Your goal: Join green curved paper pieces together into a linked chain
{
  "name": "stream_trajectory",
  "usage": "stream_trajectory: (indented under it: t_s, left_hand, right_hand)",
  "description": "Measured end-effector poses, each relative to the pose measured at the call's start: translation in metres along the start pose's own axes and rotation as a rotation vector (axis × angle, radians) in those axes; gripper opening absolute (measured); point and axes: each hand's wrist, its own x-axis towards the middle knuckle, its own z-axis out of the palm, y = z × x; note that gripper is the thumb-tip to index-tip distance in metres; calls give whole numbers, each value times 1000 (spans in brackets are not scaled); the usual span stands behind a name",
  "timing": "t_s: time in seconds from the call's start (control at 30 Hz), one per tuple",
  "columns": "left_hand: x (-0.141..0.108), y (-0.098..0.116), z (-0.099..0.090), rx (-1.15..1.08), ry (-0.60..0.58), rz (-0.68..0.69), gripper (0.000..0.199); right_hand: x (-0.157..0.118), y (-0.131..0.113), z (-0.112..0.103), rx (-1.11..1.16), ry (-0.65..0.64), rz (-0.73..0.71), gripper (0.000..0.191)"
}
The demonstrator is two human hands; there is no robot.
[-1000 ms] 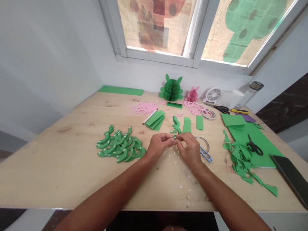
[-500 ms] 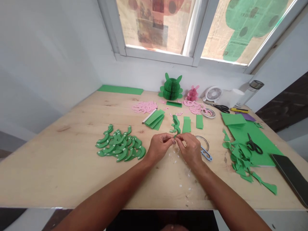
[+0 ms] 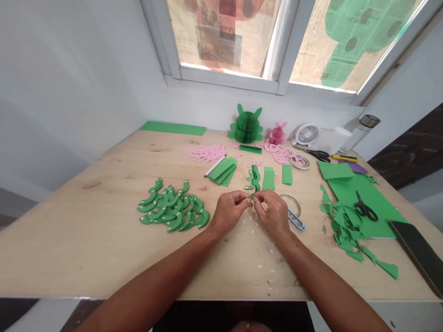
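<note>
The worktop (image 3: 104, 258) is stretching wide, a green sheet (image 3: 346, 196) lying right, a heap of green curved pieces (image 3: 173, 207) lying left; between them the left hand (image 3: 228, 210) and right hand (image 3: 275, 212) are sitting close together, just short of a green stack (image 3: 255, 176), each grip pinching closed on a small, mostly hidden green piece (image 3: 252, 195), while white specks (image 3: 260, 266) are dotting the wood.

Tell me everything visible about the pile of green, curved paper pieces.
The pile of green, curved paper pieces lies loosely heaped on the pale wooden table, left of the bare left hand. Its arc-shaped pieces overlap at varied angles; many carry short white strips, some near their ends. Its right edge nears the left wrist; whether they touch is unclear.
</note>
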Motion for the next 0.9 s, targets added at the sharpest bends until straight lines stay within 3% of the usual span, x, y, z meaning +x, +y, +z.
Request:
stream_trajectory:
  t_s: [0.9]
  left_hand:
    - [-1, 3, 2, -124, 0, -37, 11]
  right_hand:
    - [0, -2, -1, -47, 26, -62, 8]
